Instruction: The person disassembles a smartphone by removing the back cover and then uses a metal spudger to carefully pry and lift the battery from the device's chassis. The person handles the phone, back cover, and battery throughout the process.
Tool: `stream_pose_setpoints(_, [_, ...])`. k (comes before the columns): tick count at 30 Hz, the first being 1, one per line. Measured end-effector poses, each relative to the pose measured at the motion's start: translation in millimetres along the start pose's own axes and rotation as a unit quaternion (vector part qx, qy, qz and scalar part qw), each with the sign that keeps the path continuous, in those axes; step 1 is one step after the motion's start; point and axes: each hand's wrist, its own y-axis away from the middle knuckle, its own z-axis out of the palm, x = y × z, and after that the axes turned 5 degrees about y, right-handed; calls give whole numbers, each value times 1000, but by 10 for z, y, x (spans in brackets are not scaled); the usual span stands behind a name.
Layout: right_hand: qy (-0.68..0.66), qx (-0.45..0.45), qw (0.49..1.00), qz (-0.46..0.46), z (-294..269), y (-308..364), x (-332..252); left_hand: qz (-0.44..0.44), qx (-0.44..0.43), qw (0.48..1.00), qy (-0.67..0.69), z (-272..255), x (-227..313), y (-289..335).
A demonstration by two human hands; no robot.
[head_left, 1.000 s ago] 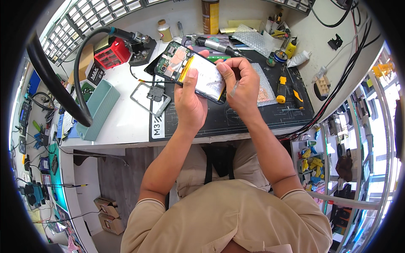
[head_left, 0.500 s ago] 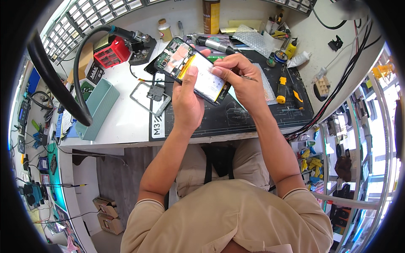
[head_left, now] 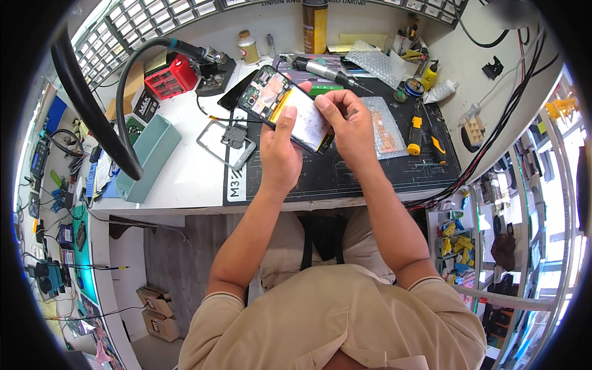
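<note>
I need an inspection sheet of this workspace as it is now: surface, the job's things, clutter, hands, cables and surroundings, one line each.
Surface: white bench with a black work mat on it.
Job's things: opened phone with its back off, circuit board and pale battery showing, held above the mat.
Clutter: metal phone frame, green tray, red parts box, electric screwdriver, bubble wrap, yellow-handled tools.
Hands: left hand holds the phone from below, thumb on the battery; right hand grips its right edge.
Cables: black cables along the right side; thick black hose on the left.
Surroundings: drawer cabinets behind the bench; shelves of small parts on both sides.
</note>
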Motion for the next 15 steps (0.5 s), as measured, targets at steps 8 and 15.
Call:
stream_pose_setpoints(8, [59,-78,985,-145,-146,-89,25,-32,0,999,32,73,100,23])
stream_pose_setpoints(15, [102,-30,991,-82,-153,-29,-40,-9,18,999,29,142,22,44])
